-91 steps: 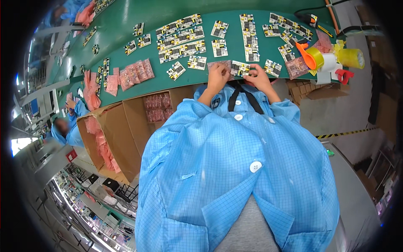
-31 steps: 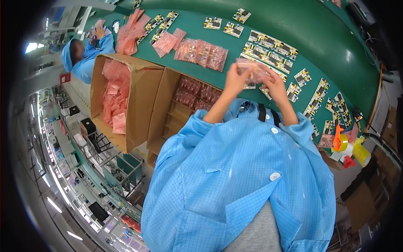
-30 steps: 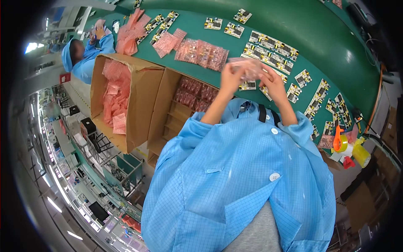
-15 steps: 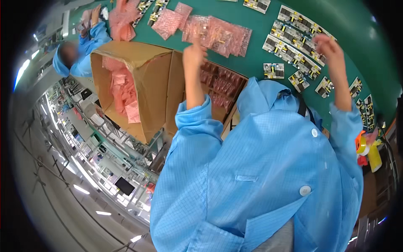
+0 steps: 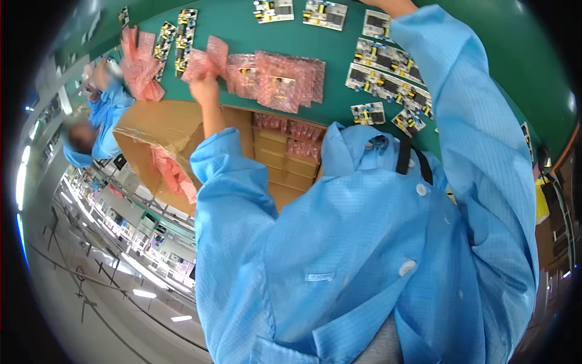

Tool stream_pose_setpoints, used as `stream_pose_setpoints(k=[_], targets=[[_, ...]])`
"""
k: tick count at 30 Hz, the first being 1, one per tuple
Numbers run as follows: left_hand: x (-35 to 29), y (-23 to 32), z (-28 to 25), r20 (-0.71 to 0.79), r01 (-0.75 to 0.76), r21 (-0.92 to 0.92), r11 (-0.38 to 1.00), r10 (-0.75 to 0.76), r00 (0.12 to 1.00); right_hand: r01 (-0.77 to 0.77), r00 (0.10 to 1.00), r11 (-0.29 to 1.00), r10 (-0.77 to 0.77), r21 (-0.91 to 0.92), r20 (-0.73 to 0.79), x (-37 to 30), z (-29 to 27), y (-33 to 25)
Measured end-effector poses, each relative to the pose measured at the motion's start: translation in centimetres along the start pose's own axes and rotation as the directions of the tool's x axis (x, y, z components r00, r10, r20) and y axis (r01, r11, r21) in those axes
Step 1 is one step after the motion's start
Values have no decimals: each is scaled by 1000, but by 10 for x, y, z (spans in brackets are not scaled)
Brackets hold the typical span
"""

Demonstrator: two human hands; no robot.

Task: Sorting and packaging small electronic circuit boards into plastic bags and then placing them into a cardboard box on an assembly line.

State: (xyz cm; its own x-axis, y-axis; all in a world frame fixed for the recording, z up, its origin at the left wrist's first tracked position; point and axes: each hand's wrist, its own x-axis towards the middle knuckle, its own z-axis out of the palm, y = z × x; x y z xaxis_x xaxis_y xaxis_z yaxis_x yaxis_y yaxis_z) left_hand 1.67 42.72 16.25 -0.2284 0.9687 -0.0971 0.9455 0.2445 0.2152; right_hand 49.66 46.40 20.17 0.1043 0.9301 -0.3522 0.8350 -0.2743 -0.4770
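Fingers of the left hand (image 5: pixel 205 88) pinch a pink bubble-wrap pouch (image 5: pixel 206 59) above the green table (image 5: pixel 339 91), beside the pouch row (image 5: pixel 279 82). Right hand exits at the top edge; its grip cannot be determined. Risk: a loose pinch could drop the pouch into the open carton (image 5: pixel 182 139) below.

Right hand cut off by top edge, co-worker (image 5: pixel 97 130) blurred, far boards (image 5: pixel 124 15) too small

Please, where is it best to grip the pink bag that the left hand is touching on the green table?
Probably by its free upper corner, pinched from above. The pink bag lies flat on the green table and the left hand already covers its near edge.
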Motion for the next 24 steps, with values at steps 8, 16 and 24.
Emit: stream_pose_setpoints(k=[8, 16, 24], targets=[[-108, 197, -85, -526, -669, -323, 669, 461, 715, 0, 998, 922, -27, 387, 64, -60, -54, 62], [-287, 311, 18, -187, -554, -798, 236, 777, 601, -323, 890, 501, -126, 803, 437, -338, 5, 152], [-403, 331, 78, 167, -725, -681, 99, 986, -22, -519, 847, 601, 267, 608, 459, -457, 39, 259]])
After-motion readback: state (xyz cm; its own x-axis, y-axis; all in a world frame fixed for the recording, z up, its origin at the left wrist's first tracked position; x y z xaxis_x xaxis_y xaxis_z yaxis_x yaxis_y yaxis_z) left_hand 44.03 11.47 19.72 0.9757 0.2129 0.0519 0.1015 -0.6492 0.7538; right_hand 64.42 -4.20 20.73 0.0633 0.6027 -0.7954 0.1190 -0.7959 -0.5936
